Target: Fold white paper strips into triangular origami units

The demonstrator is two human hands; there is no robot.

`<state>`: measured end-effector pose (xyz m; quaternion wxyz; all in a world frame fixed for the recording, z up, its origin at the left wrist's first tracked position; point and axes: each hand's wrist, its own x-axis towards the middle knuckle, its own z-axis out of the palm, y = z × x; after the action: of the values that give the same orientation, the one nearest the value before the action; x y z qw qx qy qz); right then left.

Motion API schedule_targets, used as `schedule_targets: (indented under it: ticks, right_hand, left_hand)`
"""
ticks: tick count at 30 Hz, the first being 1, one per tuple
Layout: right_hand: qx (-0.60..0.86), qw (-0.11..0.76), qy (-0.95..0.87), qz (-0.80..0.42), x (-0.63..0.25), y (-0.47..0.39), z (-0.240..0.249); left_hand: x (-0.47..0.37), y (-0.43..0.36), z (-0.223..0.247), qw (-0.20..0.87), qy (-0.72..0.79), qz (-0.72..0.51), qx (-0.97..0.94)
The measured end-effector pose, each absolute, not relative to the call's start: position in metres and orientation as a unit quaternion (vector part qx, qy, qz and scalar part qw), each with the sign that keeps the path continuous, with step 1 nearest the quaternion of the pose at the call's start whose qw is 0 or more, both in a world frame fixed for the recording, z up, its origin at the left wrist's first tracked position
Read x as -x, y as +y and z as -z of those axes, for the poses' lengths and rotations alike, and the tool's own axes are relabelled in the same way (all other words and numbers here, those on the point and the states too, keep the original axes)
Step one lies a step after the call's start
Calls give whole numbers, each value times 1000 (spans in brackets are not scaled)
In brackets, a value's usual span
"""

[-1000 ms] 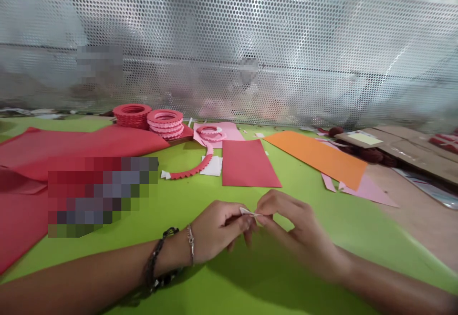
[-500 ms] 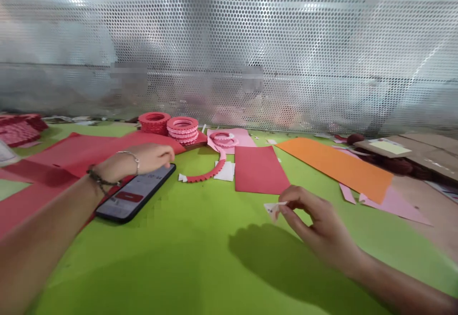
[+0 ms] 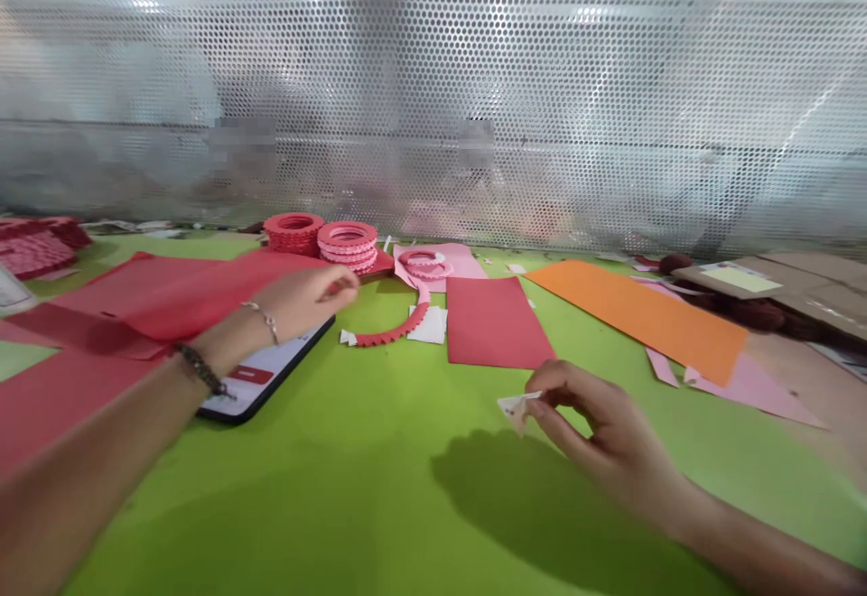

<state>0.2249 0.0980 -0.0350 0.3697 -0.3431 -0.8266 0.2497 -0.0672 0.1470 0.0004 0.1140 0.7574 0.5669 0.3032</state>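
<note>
since the earlier frame, our left hand (image 3: 308,296) is shifting rightward past the phone's edge, while our right hand (image 3: 602,424) is barely moving. nearest us, the right hand is pinching a small white piece (image 3: 516,408) between thumb and forefinger, above the green tabletop (image 3: 339,415) — so the piece is hanging just in front of the red rectangle (image 3: 498,323). our left hand is hovering palm-down with fingers curling loosely; we cannot tell whether the fingertips are meeting. our forearm is partly covering the phone (image 3: 271,363). beyond the hands, a curved toothed strip (image 3: 389,337) is lying beside white paper (image 3: 432,325), and an orange sheet (image 3: 640,314) is overlapping pink paper (image 3: 765,388). farther back, a red ring stack (image 3: 293,237) and a pink-and-red ring stack (image 3: 347,248) are standing side by side — a perforated metal panel (image 3: 433,99) is rising behind everything.
</note>
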Motion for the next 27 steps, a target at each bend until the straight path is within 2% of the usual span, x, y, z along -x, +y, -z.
schedule_targets:
  ticks: [2,4,6,10,12,15,17,27]
  right_hand:
    - [349,365,-808,-303,-222,94,36]
    - [357,353,-789,-354,-218,90,36]
    - [364,340,-777,-383,-214,87,36]
    - [360,327,-787,-380,-211,83,38]
    - [344,340,-819,-309,-212,84,42]
    - [257,370,-885,-117,-215,86,48]
    - [192,354,-915,-13,-217,87,49]
    - [120,266,-945,144,-217,82,26]
  left_hand:
    - [29,128,8,183,510,-299,-785]
    - [-8,106,23,325,425,-321,-781]
    - [-34,88,38,408,385,-285,-778]
    - [-46,75,55,426,374,-266,-780]
    - [-43,76,58,451,370,-265,-767]
    - [-41,79,61,479,360,-266,-755]
    - [-41,78,63,495,356,-267,-746]
    - [-43,71,54,567,331,-269,-705]
